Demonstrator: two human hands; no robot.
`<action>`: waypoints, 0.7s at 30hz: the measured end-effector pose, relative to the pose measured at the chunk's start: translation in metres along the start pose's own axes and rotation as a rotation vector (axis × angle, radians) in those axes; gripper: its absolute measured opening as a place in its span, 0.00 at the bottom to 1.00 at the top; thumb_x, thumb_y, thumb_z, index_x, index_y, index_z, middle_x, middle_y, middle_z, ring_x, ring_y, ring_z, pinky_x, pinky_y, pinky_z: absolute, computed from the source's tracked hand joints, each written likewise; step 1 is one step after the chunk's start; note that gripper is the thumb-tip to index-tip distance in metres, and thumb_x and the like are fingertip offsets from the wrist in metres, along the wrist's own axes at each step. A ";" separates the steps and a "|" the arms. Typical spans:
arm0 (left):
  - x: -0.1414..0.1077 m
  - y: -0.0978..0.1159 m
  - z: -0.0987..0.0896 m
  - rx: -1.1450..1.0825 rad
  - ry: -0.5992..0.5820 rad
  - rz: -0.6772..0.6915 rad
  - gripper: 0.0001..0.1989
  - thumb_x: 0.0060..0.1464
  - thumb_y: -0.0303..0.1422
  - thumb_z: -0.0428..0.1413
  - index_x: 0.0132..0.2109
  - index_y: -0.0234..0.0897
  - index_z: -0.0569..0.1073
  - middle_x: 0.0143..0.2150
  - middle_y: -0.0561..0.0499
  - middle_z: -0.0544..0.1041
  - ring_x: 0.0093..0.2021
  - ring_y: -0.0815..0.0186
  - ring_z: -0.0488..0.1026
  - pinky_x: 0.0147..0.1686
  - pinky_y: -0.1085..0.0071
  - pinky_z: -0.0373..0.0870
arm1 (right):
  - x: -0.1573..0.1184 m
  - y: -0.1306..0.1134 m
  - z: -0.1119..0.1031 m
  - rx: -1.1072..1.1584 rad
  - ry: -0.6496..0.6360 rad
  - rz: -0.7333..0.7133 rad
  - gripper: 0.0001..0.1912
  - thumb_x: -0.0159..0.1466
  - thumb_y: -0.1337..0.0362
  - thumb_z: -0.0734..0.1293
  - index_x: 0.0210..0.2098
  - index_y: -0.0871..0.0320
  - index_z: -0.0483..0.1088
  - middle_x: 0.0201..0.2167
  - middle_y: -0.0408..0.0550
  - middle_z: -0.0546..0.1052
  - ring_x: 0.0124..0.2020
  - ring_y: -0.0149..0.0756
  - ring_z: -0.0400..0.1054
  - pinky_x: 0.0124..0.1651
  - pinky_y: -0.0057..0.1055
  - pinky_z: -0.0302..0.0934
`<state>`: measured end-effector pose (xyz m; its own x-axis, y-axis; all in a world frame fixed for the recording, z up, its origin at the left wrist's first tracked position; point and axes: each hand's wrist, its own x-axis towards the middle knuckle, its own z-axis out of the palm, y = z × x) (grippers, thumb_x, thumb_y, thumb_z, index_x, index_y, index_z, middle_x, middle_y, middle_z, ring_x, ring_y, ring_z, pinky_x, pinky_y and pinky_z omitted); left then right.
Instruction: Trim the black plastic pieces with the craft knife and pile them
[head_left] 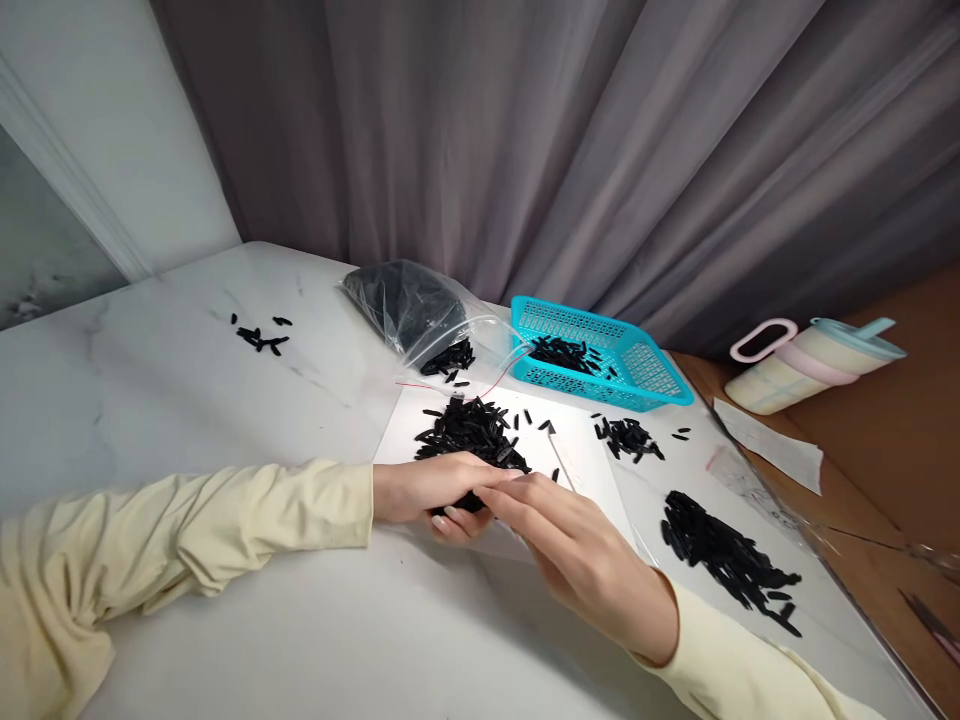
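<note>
My left hand (pixel 442 485) is curled around several small black elongated pieces (pixel 459 502), which show between its fingers. Over it bends my right hand (pixel 577 540), fingers together and tips meeting the left fingers. Whatever the right fingertips pinch, if anything, is hidden. Just beyond both hands a heap of the same black pieces (pixel 469 430) lies on a white sheet (pixel 600 480). A thin pale stick with a dark tip (pixel 562 458) is beside the right hand; I cannot tell whether it is touched.
Behind the heap is a clear zip bag (pixel 409 310) of black pieces. A turquoise basket (pixel 652 375) holds more. Other piles lie at the right (pixel 724 550), by the basket (pixel 630 437) and far left (pixel 262 338). A tumbler (pixel 802 365) stands at right, before a grey curtain (pixel 465 150).
</note>
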<state>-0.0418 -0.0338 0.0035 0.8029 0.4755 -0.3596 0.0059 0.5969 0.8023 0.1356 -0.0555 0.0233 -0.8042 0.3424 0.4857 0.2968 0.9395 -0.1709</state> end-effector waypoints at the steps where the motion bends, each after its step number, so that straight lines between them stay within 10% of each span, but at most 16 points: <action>1: 0.000 0.000 -0.001 0.025 -0.005 -0.018 0.21 0.51 0.50 0.51 0.27 0.34 0.64 0.14 0.62 0.50 0.13 0.78 0.44 0.12 0.80 0.40 | -0.004 0.001 0.001 0.073 0.033 0.051 0.18 0.64 0.77 0.52 0.51 0.64 0.62 0.35 0.54 0.73 0.37 0.35 0.67 0.36 0.32 0.67; 14: -0.006 0.006 -0.003 0.084 0.036 -0.122 0.23 0.55 0.47 0.45 0.38 0.29 0.72 0.11 0.62 0.49 0.11 0.77 0.42 0.11 0.79 0.40 | -0.020 0.013 0.017 1.142 0.337 0.866 0.09 0.59 0.62 0.66 0.36 0.60 0.64 0.30 0.47 0.70 0.28 0.29 0.67 0.22 0.23 0.63; 21: -0.013 0.002 0.008 0.237 0.050 -0.054 0.19 0.56 0.48 0.44 0.36 0.35 0.67 0.12 0.62 0.52 0.12 0.78 0.44 0.11 0.80 0.44 | -0.023 0.006 0.016 1.425 0.300 1.036 0.10 0.56 0.64 0.68 0.33 0.61 0.64 0.25 0.45 0.71 0.27 0.30 0.67 0.19 0.21 0.62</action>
<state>-0.0475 -0.0440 0.0131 0.7669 0.4824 -0.4232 0.1920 0.4567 0.8686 0.1475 -0.0572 -0.0023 -0.4367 0.8783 -0.1945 -0.1909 -0.3017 -0.9341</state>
